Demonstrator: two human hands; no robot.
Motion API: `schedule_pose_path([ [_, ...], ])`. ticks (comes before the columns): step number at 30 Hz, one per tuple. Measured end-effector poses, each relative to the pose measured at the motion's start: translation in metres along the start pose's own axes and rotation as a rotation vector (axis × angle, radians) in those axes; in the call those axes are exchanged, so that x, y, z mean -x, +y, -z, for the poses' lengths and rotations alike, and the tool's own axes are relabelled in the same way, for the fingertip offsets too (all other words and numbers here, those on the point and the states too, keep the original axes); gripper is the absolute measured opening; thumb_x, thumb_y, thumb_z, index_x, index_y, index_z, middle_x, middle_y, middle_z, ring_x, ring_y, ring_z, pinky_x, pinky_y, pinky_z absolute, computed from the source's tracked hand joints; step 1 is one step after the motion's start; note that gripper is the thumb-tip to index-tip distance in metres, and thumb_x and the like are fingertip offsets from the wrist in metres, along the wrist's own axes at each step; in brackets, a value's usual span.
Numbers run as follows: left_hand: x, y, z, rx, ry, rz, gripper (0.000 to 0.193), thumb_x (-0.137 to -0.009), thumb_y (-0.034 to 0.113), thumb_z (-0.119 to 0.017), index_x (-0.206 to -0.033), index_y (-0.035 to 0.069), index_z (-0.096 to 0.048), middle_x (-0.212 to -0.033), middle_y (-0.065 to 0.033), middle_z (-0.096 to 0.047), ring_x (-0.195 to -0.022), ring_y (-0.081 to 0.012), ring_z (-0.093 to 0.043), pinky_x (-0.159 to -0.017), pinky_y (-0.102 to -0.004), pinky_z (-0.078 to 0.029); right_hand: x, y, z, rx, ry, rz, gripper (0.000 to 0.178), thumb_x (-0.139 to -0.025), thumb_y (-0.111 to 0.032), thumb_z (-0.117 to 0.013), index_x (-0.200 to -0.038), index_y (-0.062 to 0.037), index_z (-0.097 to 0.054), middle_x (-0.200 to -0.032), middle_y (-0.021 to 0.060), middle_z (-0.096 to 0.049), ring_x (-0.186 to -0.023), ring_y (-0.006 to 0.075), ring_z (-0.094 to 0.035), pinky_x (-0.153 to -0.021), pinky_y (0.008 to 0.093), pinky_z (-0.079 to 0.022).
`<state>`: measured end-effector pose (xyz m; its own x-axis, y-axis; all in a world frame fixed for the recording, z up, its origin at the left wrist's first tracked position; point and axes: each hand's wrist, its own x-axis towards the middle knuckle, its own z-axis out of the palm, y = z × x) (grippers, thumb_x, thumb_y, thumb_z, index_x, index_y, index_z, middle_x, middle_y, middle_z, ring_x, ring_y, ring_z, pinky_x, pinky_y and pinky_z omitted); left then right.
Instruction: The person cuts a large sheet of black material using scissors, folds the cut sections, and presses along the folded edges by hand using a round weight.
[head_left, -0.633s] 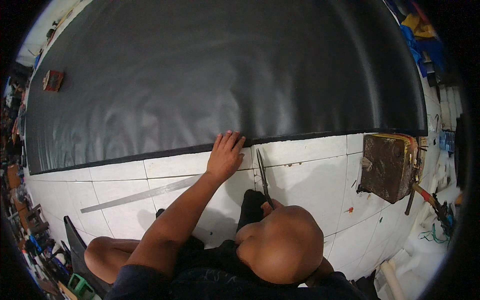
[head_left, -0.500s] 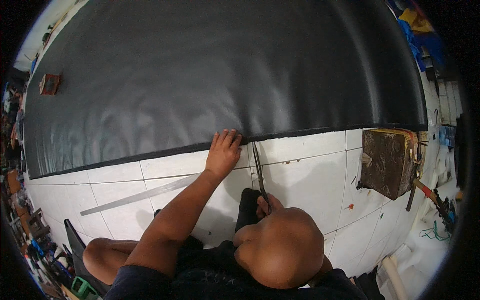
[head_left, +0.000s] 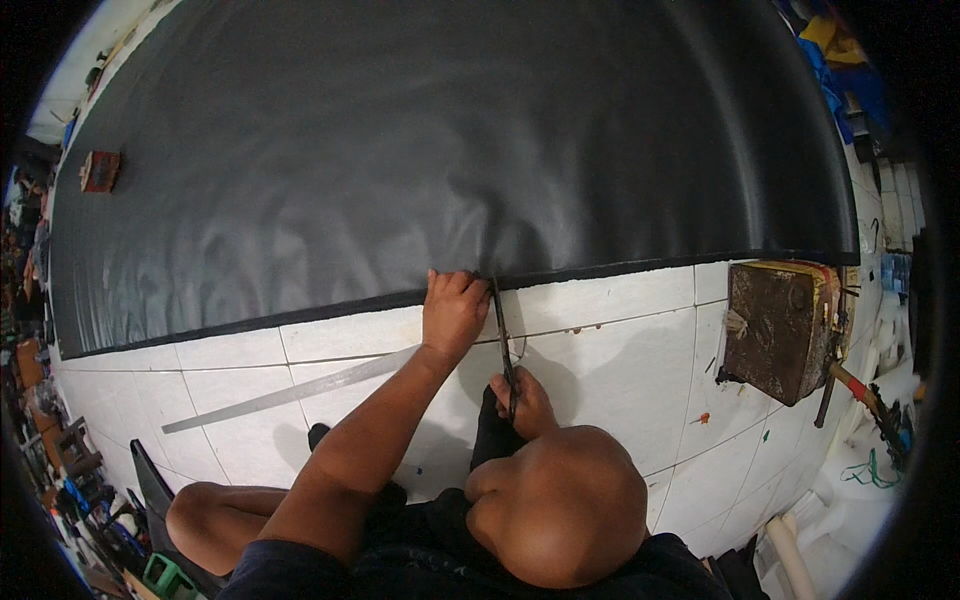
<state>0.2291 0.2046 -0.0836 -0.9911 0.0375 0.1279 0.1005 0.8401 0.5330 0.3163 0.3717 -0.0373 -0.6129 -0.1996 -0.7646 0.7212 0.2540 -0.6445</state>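
A broad black sheet [head_left: 330, 140], like vinyl or leatherette, is spread over the white tiled floor, its near edge crossing in front of me. My left hand [head_left: 455, 315] is closed on that edge, fingers bent around it. In my right hand [head_left: 532, 402], near my bent knee, is a pair of long dark scissors [head_left: 504, 335]. Their tips point away from me and meet the sheet's edge just right of my left fingers. The blades' exact opening is hard to make out. A flat metal ruler [head_left: 290, 388] lies on the tiles, partly hidden behind my left forearm.
A small reddish-brown block [head_left: 100, 171] rests on the sheet at the far left. By its right corner stands a big worn brown block [head_left: 775, 330], with a hammer-like handle [head_left: 850, 381] beside it. Clutter lines the left side; a pale roll [head_left: 790, 560] lies lower right.
My right hand has moved forward with the scissors, bringing their tips to the sheet's edge. The left fingers, flatter on the sheet before, have curled around its edge.
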Motion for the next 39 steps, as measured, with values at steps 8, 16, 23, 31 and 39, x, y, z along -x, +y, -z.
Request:
schedule_pose_path([
  [8, -0.003, 0.001, -0.005, -0.038, 0.007, 0.007, 0.012, -0.08, 0.016, -0.069, -0.092, 0.012, -0.069, -0.088, -0.007, -0.06, -0.092, -0.0312, -0.057, -0.1, -0.0571, -0.04, -0.011, 0.013, -0.001, -0.056, 0.023, 0.03, 0.038, -0.095, -0.041, -0.061, -0.085, -0.0042, -0.053, -0.063, 0.0018, -0.052, -0.054, 0.0115, -0.05, -0.052, 0.0268, -0.042],
  [16, 0.003, -0.003, -0.002, -0.043, 0.001, 0.009, 0.011, -0.08, 0.014, -0.066, -0.09, 0.011, -0.07, -0.088, -0.0051, -0.062, -0.094, -0.0281, -0.059, -0.102, -0.0584, -0.04, -0.006, -0.005, -0.009, 0.041, 0.097, 0.055, 0.036, -0.094, -0.033, -0.063, -0.075, -0.0049, -0.052, -0.055, 0.0023, -0.051, -0.048, 0.0117, -0.049, -0.048, 0.0282, -0.04],
  [23, 0.004, -0.005, -0.003, 0.012, 0.01, -0.011, 0.011, -0.081, 0.014, -0.066, -0.09, 0.012, -0.07, -0.085, -0.0049, -0.062, -0.093, -0.0269, -0.06, -0.103, -0.0586, -0.038, -0.037, 0.011, -0.009, 0.067, 0.128, 0.223, 0.037, -0.094, -0.034, -0.064, -0.073, -0.0048, -0.052, -0.057, 0.0025, -0.052, -0.049, 0.0132, -0.052, -0.049, 0.0298, -0.041],
  [31, 0.003, -0.009, 0.006, -0.062, -0.09, -0.092, 0.014, -0.083, 0.01, -0.063, -0.095, 0.009, -0.069, -0.092, -0.008, -0.06, -0.095, -0.0298, -0.057, -0.104, -0.059, -0.036, -0.066, -0.004, -0.018, 0.244, 0.316, 0.462, 0.043, -0.094, -0.04, -0.062, -0.073, -0.0036, -0.054, -0.056, 0.0042, -0.053, -0.052, 0.0154, -0.052, -0.05, 0.0323, -0.041],
  [39, 0.022, -0.016, 0.012, -0.108, -0.232, -0.231, 0.045, -0.084, 0.018, -0.06, -0.126, 0.003, -0.055, -0.118, -0.015, -0.053, -0.116, -0.032, -0.048, -0.108, -0.058, -0.031, -0.075, 0.026, -0.01, 0.235, 0.225, 0.357, 0.045, -0.094, -0.041, -0.062, -0.072, -0.0035, -0.053, -0.055, 0.0047, -0.053, -0.052, 0.0151, -0.054, -0.051, 0.0323, -0.043],
])
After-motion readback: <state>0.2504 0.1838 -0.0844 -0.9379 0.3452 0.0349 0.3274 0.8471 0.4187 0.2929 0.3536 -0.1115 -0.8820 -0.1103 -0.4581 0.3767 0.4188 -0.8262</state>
